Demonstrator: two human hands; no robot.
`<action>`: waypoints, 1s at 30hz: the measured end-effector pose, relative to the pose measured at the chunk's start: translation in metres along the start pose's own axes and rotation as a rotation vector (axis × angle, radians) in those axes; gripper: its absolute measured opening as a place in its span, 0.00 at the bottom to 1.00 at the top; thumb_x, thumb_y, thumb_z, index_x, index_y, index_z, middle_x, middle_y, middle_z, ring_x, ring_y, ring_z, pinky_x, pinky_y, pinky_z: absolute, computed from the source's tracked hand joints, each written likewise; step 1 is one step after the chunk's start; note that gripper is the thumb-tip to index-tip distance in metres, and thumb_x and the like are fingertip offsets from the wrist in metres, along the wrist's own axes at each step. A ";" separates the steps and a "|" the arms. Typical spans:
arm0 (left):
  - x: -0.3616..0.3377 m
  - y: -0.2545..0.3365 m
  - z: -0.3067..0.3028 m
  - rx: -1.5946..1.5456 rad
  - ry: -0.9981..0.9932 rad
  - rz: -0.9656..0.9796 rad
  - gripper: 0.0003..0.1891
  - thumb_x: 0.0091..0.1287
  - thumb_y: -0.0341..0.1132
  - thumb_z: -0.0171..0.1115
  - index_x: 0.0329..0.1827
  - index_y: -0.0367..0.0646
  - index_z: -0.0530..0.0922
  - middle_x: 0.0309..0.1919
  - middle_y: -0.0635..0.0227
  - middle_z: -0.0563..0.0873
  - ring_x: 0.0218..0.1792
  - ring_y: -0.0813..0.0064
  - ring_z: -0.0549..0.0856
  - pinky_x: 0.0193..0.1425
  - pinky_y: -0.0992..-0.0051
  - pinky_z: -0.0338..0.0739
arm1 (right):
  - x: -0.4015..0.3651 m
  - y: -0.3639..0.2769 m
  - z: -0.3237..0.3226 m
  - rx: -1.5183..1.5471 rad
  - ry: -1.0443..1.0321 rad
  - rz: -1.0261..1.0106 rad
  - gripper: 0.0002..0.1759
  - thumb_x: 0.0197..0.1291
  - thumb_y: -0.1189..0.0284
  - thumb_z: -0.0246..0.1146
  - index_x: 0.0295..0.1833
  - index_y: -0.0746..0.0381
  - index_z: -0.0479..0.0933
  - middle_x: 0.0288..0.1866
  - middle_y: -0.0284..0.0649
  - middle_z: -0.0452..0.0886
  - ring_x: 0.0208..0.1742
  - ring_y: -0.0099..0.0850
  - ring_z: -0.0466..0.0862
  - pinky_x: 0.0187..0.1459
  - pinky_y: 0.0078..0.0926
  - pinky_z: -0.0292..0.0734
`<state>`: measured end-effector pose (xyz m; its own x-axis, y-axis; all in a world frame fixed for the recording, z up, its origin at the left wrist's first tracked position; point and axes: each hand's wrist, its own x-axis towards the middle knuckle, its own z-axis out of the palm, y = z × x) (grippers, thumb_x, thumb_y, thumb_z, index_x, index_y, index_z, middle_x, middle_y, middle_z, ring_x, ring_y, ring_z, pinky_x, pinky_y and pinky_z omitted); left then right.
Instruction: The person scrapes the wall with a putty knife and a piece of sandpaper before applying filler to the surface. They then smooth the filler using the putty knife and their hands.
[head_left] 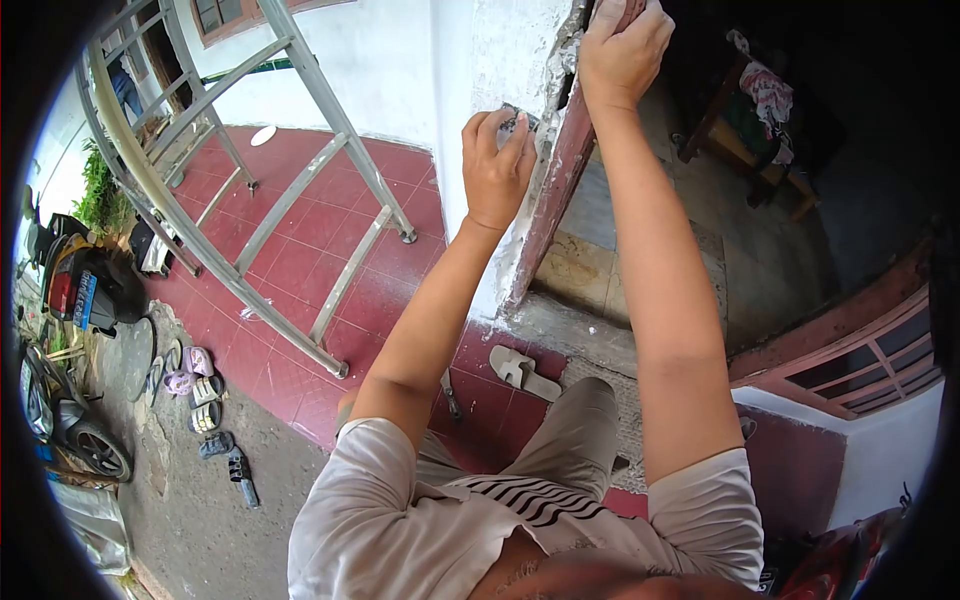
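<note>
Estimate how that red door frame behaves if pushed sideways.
Probably stiff: the door frame looks like thick timber, and the right hand grips its top. Possibly a bit loose: plaster beside it looks chipped away, where the left hand presses a small grey object.

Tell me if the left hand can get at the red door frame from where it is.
Probably yes. The left hand, fingers closed on a small grey thing, rests on the wall edge right beside the door frame, with nothing between them. The right hand grips that frame higher up.
</note>
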<state>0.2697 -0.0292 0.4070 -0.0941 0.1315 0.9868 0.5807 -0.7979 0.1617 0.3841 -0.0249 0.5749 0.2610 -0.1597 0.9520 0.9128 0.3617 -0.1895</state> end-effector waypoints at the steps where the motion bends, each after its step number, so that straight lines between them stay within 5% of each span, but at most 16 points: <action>1: 0.006 0.001 0.001 0.008 0.018 0.010 0.19 0.57 0.24 0.71 0.53 0.43 0.84 0.52 0.61 0.81 0.55 0.55 0.77 0.54 0.62 0.76 | 0.000 0.000 0.000 -0.001 0.005 -0.011 0.24 0.74 0.61 0.55 0.64 0.69 0.70 0.54 0.59 0.76 0.56 0.57 0.77 0.59 0.47 0.72; 14: 0.016 0.002 -0.001 0.023 -0.004 0.046 0.18 0.58 0.23 0.70 0.53 0.41 0.84 0.54 0.60 0.80 0.56 0.53 0.76 0.57 0.60 0.76 | 0.003 -0.001 -0.001 -0.004 -0.001 0.016 0.25 0.73 0.62 0.56 0.64 0.71 0.70 0.55 0.61 0.76 0.57 0.58 0.77 0.59 0.48 0.72; 30: 0.191 0.013 0.009 0.041 0.168 0.321 0.16 0.59 0.27 0.70 0.51 0.42 0.85 0.53 0.62 0.81 0.54 0.55 0.77 0.57 0.62 0.76 | 0.001 0.016 0.009 -0.007 -0.009 0.011 0.29 0.70 0.58 0.58 0.63 0.71 0.70 0.54 0.57 0.76 0.56 0.54 0.76 0.59 0.48 0.72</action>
<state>0.2667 -0.0090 0.5973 -0.0312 -0.2229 0.9743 0.6338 -0.7582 -0.1531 0.3959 -0.0109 0.5747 0.2682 -0.1474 0.9520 0.9120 0.3572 -0.2016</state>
